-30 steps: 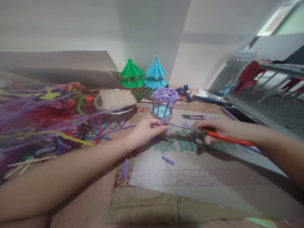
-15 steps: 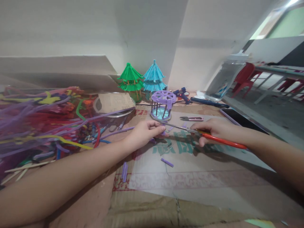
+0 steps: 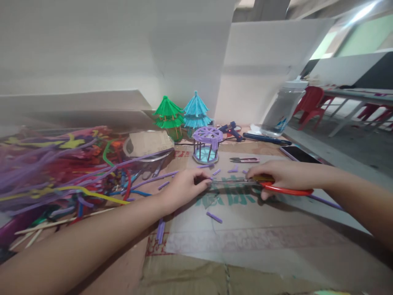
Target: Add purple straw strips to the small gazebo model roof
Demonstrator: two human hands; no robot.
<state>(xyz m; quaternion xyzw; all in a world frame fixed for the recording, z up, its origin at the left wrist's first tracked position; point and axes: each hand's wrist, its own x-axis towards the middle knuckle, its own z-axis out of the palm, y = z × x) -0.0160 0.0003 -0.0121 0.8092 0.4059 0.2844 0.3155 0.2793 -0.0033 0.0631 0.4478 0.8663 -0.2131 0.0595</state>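
Dim overall; light strip (image 3: 364, 11) glaring upper right; soft shadow below right hand (image 3: 281, 174); left edge blurred.

The left forearm (image 3: 101, 233) is showing bare from the left wrist (image 3: 164, 201) back to the edge of the view, its smooth outline broadening steadily toward the elbow end. The right forearm (image 3: 350, 180) is likewise showing bare, widening out from the slim right wrist (image 3: 311, 172). The left grip (image 3: 183, 187) is appearing as a bare, slender hand, its thumb (image 3: 202, 186) tapering to a rounded tip. The right grip (image 3: 284, 175) is also appearing bare, its slim fingers (image 3: 260, 168) partly hiding one another.
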